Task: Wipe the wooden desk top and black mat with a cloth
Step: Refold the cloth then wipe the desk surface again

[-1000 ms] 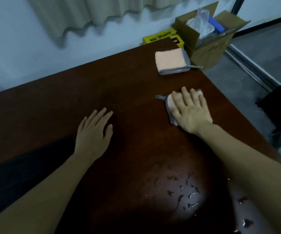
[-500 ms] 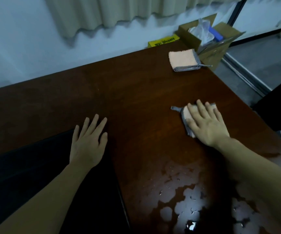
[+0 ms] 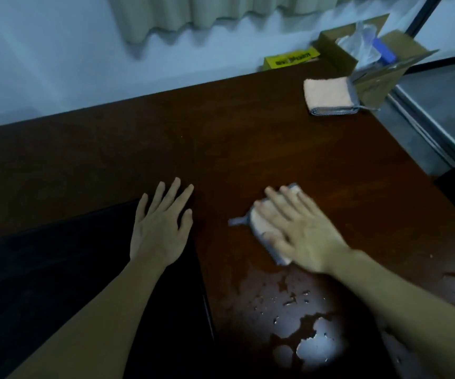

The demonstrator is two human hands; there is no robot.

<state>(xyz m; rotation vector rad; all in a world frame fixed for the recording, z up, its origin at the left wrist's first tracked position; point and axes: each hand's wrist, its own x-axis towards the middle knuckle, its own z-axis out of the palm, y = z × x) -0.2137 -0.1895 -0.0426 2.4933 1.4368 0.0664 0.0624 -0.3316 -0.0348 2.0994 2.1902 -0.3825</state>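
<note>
Flat-fingered, right hand [image 3: 300, 231] presses cloth [image 3: 262, 224] onto desk [image 3: 248, 149]; left hand [image 3: 160, 228] rests open.

- The right hand [image 3: 300, 231] lies flat, fingers straight, pressing a folded cloth [image 3: 262, 227] on the wooden desk top [image 3: 248, 138]; the hand is blurred
- The left hand [image 3: 160, 225] rests flat at the black mat [image 3: 56, 269] edge, fingertips on wood
- Wet patches [image 3: 311, 343] glisten near the right forearm
- A second folded cloth [image 3: 329, 95] lies at the far corner, beside a cardboard box [image 3: 371, 61]

Right hand [image 3: 303, 231] slid cloth [image 3: 262, 228] leftward, nearer the left hand [image 3: 160, 228].
</note>
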